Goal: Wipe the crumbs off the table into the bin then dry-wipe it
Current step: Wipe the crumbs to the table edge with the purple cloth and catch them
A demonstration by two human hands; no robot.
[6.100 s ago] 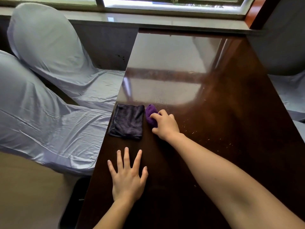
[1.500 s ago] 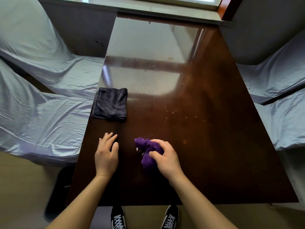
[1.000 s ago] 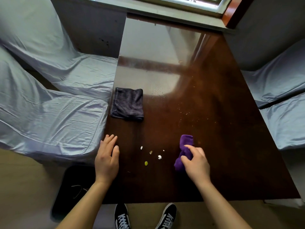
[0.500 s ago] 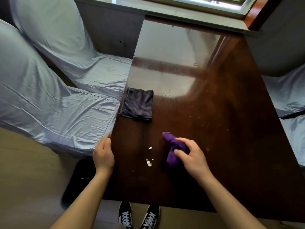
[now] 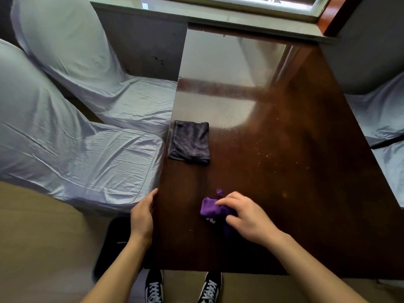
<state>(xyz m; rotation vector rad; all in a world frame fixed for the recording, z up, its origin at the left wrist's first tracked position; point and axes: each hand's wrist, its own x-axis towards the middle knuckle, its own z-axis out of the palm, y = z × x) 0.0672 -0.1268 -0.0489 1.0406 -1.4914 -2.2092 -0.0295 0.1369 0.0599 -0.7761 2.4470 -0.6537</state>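
Note:
My right hand [image 5: 246, 217] grips a bunched purple cloth [image 5: 209, 207] pressed on the dark brown table [image 5: 295, 193], near its front left part. A few pale crumbs [image 5: 211, 220] peek out at the cloth's lower edge, and finer crumbs [image 5: 267, 155] lie scattered further right. My left hand [image 5: 143, 215] rests upright against the table's left edge, fingers together, holding nothing. A black bin [image 5: 111, 243] stands on the floor below that edge, partly hidden by my left arm. A folded dark grey cloth [image 5: 189, 142] lies by the left edge, further back.
Two chairs with pale blue covers [image 5: 76, 138] stand close along the table's left side, and more covered chairs [image 5: 384, 119] along the right. A window sill [image 5: 218, 16] runs behind the table's far end. My black sneakers [image 5: 154, 287] show below the near edge.
My right hand has swept the purple cloth leftward over the small pile of crumbs, which is now mostly covered. My left hand stays at the table's left edge.

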